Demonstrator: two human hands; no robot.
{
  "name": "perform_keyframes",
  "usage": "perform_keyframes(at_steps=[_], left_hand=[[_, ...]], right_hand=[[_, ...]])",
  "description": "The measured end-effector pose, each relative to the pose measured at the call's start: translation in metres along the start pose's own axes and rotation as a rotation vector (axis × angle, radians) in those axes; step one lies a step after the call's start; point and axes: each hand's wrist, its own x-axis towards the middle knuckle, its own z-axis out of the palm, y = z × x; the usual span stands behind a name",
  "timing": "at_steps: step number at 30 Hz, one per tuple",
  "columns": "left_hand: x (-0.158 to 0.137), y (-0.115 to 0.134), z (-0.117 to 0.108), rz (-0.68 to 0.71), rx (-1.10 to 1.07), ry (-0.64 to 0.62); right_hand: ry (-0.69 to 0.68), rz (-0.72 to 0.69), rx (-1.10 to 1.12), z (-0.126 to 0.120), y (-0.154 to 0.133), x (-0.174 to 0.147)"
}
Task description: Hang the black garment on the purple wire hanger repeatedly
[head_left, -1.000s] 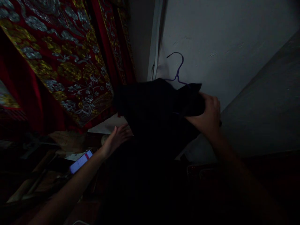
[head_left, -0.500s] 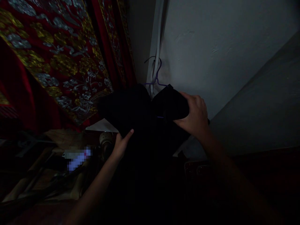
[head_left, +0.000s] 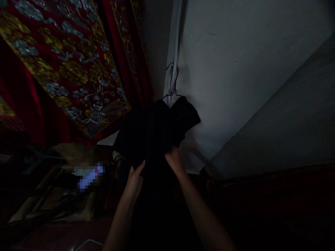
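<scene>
While the dark garment (head_left: pixel 154 129) hangs on the thin purple hanger (head_left: pixel 175 90) in front of both hands, reaching down between them, we see the right hand (head_left: pixel 172 157) gripping the cloth with curled fingers. The left hand (head_left: pixel 135 178), a little lower, lies against the same cloth, thumb raised; in this gloom we cannot tell whether it grips. Up and left of both hands we find a red embroidered cloth (head_left: pixel 73 69).

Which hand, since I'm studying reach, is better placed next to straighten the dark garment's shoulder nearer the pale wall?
Probably the right hand: it's at the dark garment, below that shoulder; the left hand is lower and farther from it.
</scene>
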Motion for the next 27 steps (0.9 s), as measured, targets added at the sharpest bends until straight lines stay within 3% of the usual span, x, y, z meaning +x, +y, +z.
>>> perform_keyframes(at_steps=[2, 4, 8, 10, 13, 15, 20, 23, 27], left_hand=[[-0.001, -0.002, -0.007, 0.015, 0.024, 0.028], [0.000, -0.001, -0.015, 0.132, 0.139, 0.082], [-0.002, -0.001, -0.026, 0.711, 0.564, 0.239], [-0.006, -0.004, -0.024, 0.850, 0.745, 0.167], [-0.013, -0.014, -0.011, 0.704, 0.903, -0.227], [-0.016, -0.025, 0.000, 0.605, 0.893, -0.379], [-0.018, -0.041, 0.021, 0.559, 0.805, -0.398], [-0.018, -0.039, 0.025, 0.544, 0.814, -0.363], [-0.016, -0.041, 0.024, 0.554, 0.831, -0.376]], right_hand=[[-0.004, 0.026, 0.029, 0.016, 0.013, -0.005], [-0.009, 0.069, 0.066, 0.021, 0.024, -0.021], [0.030, 0.157, 0.139, 0.012, 0.034, -0.067], [0.065, 0.179, 0.205, 0.007, 0.029, -0.084], [0.029, 0.150, 0.292, 0.002, 0.011, -0.096], [0.019, 0.110, 0.317, 0.000, -0.001, -0.096], [0.096, 0.062, 0.406, -0.007, -0.012, -0.098], [-0.037, 0.045, 0.451, -0.014, -0.011, -0.103], [-0.123, 0.170, 0.573, -0.019, -0.016, -0.100]])
